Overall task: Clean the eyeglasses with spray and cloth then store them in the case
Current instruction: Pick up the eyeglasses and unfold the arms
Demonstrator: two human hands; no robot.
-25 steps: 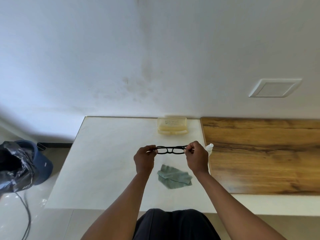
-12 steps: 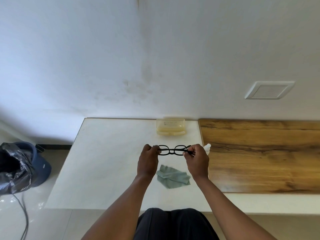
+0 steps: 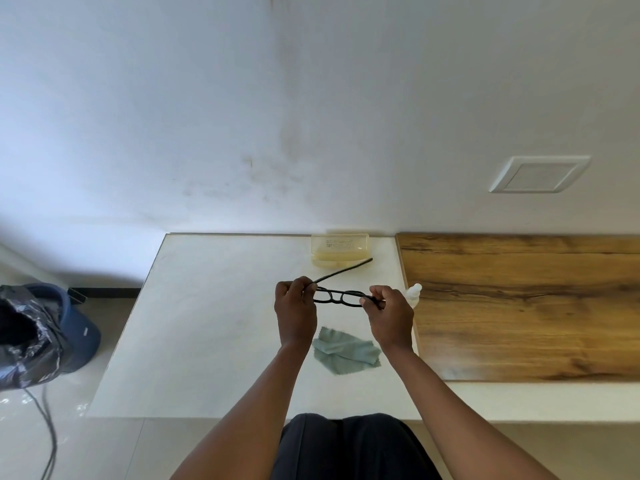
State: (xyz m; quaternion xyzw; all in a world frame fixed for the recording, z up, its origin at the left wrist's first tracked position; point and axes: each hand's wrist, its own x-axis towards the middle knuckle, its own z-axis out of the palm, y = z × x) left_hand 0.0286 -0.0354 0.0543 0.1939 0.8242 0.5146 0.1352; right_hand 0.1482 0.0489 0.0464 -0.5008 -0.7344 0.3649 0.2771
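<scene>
Two hands: both raised over the white table (image 3: pixel 207 323)
Left hand (image 3: pixel 295 311): fingers pinch the left hinge; one temple arm swung open, pointing toward the case (image 3: pixel 340 251)
Eyeglasses (image 3: pixel 337 297): black, spanning between both grips
Right hand (image 3: pixel 391 315): fingertips clamp the right end
Cloth (image 3: pixel 344 351): below the glasses; spray bottle (image 3: pixel 414 295) just right

glasses: black eyeglasses (image 3: pixel 341 297) held above the white table (image 3: pixel 207 323), one temple swung open
left hand (image 3: pixel 295 313): pinching left end
right hand (image 3: pixel 391 315): pinching right end
cloth (image 3: pixel 346 351): below hands
case (image 3: pixel 339 250): by wall
</scene>
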